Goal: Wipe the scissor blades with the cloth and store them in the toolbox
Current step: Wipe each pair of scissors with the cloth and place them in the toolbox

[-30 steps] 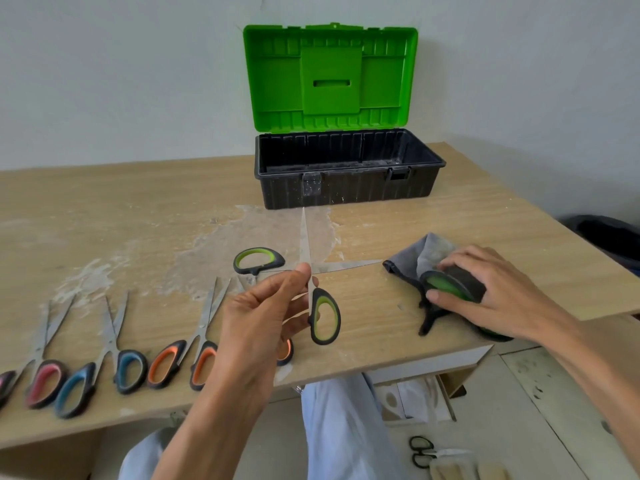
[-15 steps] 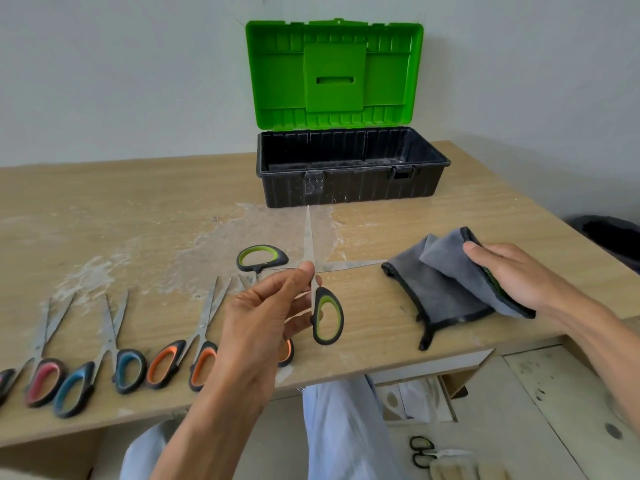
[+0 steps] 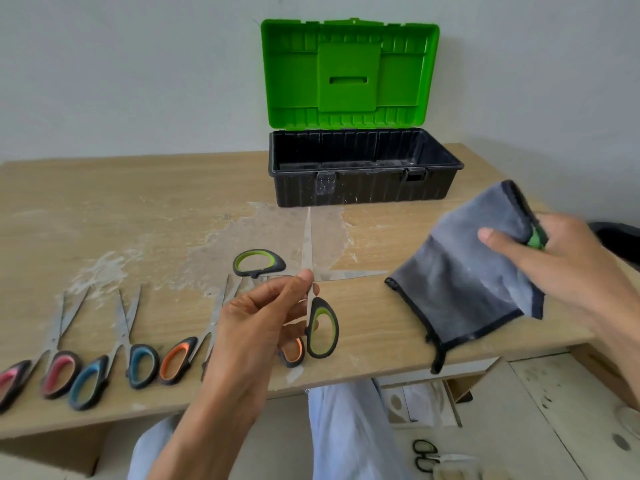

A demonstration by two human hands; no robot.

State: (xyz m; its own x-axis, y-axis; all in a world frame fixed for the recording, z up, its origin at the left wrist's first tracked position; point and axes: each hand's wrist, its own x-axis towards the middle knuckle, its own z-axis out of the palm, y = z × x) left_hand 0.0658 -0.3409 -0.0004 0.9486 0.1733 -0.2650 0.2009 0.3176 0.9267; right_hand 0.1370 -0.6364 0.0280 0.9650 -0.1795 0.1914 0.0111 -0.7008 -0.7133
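Your left hand (image 3: 256, 327) pinched green-handled scissors (image 3: 333, 323) at pivot, blades spread wide. Your right hand (image 3: 561, 268) gripped grey cloth (image 3: 460, 282), clear of table (image 3: 138, 209). Toolbox (image 3: 363, 188) stood open behind.

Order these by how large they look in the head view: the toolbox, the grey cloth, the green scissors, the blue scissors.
1. toolbox
2. cloth
3. green scissors and blue scissors: about alike; the green pair is spread open and held nearer the camera, so I leave them unranked.
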